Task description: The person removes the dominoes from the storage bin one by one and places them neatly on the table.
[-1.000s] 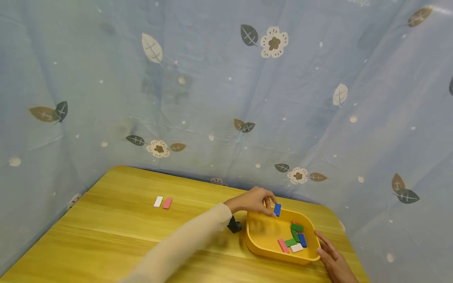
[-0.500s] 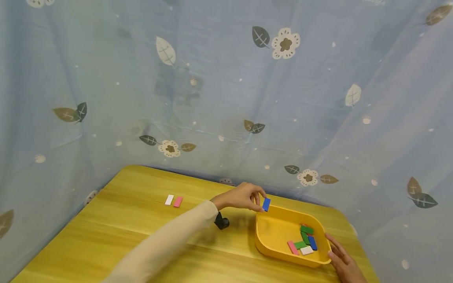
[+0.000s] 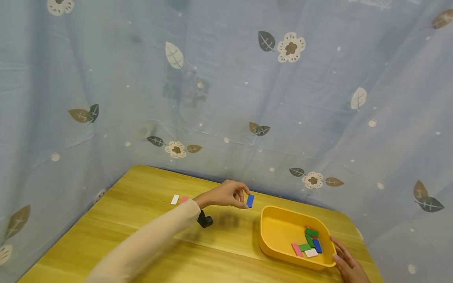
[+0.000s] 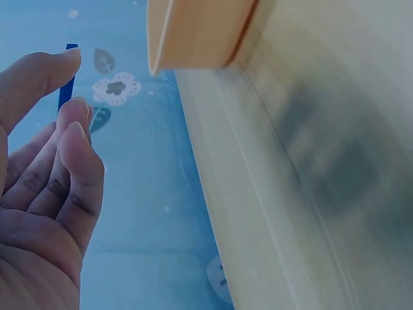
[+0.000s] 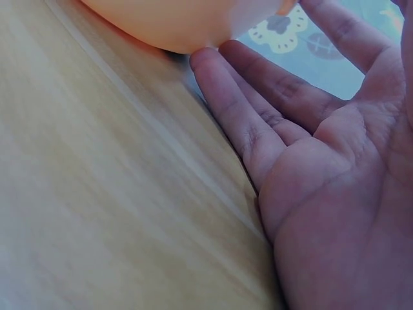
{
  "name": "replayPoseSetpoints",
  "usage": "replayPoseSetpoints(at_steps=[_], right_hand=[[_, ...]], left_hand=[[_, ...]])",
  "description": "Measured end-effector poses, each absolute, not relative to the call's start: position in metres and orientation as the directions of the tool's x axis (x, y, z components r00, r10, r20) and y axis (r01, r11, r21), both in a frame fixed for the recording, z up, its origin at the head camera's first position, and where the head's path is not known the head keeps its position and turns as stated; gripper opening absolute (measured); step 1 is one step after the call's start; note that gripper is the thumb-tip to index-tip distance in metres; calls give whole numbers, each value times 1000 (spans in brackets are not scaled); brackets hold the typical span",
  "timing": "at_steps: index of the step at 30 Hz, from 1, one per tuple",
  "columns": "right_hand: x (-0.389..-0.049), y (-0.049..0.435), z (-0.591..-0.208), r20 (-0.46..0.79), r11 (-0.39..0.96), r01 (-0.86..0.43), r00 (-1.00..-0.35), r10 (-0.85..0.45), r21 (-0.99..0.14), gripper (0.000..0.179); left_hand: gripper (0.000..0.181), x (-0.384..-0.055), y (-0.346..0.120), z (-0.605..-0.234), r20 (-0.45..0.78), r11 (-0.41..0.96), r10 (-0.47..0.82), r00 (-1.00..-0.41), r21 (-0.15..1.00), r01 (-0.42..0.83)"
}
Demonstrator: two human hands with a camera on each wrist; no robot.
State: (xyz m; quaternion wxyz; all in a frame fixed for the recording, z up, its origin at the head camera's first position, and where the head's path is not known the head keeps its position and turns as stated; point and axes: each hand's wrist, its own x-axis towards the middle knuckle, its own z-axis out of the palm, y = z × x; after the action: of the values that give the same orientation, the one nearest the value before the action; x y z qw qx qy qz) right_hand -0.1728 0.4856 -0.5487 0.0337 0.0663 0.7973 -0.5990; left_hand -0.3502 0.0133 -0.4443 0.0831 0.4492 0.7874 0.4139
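In the head view my left hand pinches a small flat blue domino between thumb and fingertips, above the table left of the yellow tray. The left wrist view shows the blue domino edge-on between the thumb and fingers. My right hand is at the tray's right end. In the right wrist view its fingers are nearly straight, with fingertips against the tray's outer wall. Inside the tray, toward the right, lie a pink domino, a white domino, another blue domino and several green and red ones.
On the table, a white domino and a pink domino lie at the back left, the pink one partly behind the left arm. A black strap-like piece shows under the left wrist. A patterned curtain hangs behind the table.
My left hand has carried the blue domino left, from over the tray to beside it above the table. The right hand stays at the tray's end. The head view has turned slightly left.
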Motion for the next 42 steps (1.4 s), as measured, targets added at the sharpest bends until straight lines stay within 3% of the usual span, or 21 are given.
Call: replayPoseSetpoints(at_steps=[7, 17, 25, 42], right_hand=[[-167, 494, -552, -86, 164, 82, -996, -20, -983, 60], [-174, 491, -552, -108, 203, 108, -994, 12, -973, 65], [-175, 494, -556, -107, 149, 107, -994, 6, -983, 64], [-172, 491, -554, -45, 189, 40, -999, -19, -981, 63]], left_hand=[[41, -348, -8, -448, 240, 288, 753, -612, 716, 636], [40, -344, -48, -461, 197, 366, 713, -673, 714, 597], [38, -348, -70, -473, 216, 394, 684, -697, 695, 602], [38, -356, -117, -495, 205, 463, 651, -730, 655, 597]])
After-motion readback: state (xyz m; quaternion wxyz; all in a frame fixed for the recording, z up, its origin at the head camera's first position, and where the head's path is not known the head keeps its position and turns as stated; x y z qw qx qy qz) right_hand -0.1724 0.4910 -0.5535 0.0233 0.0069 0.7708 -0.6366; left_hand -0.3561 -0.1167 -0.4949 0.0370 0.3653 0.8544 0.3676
